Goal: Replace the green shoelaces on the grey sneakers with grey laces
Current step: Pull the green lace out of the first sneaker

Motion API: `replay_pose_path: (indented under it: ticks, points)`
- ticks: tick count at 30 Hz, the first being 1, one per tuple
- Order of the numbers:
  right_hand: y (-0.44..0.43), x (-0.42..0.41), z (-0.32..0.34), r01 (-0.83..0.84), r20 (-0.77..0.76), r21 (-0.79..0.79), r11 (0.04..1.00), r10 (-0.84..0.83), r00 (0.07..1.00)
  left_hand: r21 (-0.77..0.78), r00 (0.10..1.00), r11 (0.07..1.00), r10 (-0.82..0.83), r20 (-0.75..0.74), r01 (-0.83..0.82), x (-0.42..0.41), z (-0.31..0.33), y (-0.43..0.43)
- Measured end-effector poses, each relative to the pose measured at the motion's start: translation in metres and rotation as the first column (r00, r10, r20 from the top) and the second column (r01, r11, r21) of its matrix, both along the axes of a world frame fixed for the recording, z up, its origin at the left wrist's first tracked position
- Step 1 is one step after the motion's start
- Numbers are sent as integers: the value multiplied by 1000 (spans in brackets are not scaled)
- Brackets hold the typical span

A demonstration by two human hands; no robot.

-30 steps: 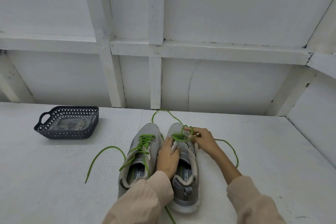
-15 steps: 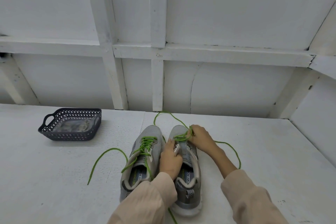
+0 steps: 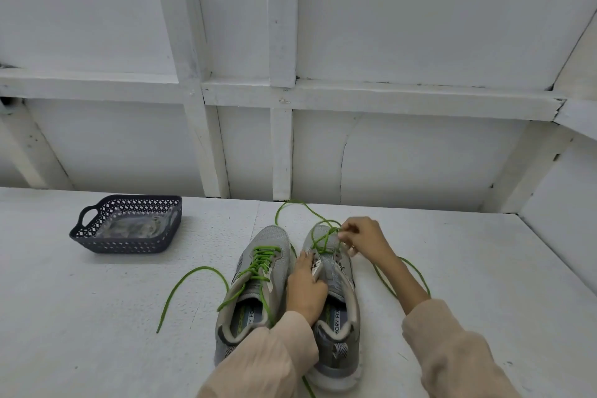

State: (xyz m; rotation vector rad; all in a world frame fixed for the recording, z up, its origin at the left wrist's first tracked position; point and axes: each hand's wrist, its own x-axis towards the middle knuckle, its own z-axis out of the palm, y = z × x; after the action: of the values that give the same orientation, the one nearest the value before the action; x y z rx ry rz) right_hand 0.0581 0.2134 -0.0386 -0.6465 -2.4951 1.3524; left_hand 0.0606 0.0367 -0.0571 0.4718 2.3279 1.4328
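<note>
Two grey sneakers stand side by side on the white table, toes pointing away from me. The left sneaker is still laced in green, its loose lace end trailing to the left. My left hand grips the right sneaker at its tongue and eyelet edge. My right hand pinches the right sneaker's green lace above the toe end, with long loops running behind and to the right. A bag of grey laces lies in the basket.
A dark perforated plastic basket with a handle sits at the left back of the table. A white panelled wall runs along the back and an angled wall closes the right side.
My right hand has pulled the green lace a little up and away from the right sneaker's lower eyelets. The left hand keeps its hold on the shoe.
</note>
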Motion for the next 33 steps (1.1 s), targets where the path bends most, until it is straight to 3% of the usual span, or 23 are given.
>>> replay_pose_path:
  ticks: [3,8,10,12,14,18,20,23,25,27,31,33]
  points:
    - [4,-1,15,41,-60,-81,996,-46,997,-2,1000,1000,-3,-6,3,-1,-2,0]
    - [4,10,5,-129,206,-9,992,129,970,4,1000,1000,5,-10,-5,-1,-2,0]
    - [2,9,4,-69,114,-15,998,70,991,1,1000,1000,1,-15,-1,-1,-2,-1]
    - [2,7,8,125,-80,-144,982,-137,987,1,1000,1000,-2,-15,2,-1,-3,-1]
    - [7,5,12,216,-158,-263,940,-263,952,3,1000,1000,0,-15,0,-1,-2,0]
    - [2,9,1,41,162,-178,983,-12,987,-1,1000,1000,-3,-21,3,-1,-3,0]
    - [-1,10,-6,13,197,-138,990,15,980,-1,1000,1000,-2,-21,2,-1,-2,0]
    - [-2,8,-6,117,40,-197,973,-112,993,1,1000,1000,-6,-22,6,-1,-2,-1]
    - [2,7,-2,289,-138,-322,902,-347,928,2,1000,1000,-9,-21,9,-2,-2,-1]
    - [6,7,0,356,-191,-391,849,-453,871,8,1000,1000,-7,-13,7,-2,-2,-1]
    - [5,9,-12,160,124,-290,944,-128,984,-2,1000,1000,-4,-12,4,-3,-4,0]
    - [3,8,-18,140,159,-249,958,-102,982,-1,1000,1000,-2,-11,2,-3,-4,0]
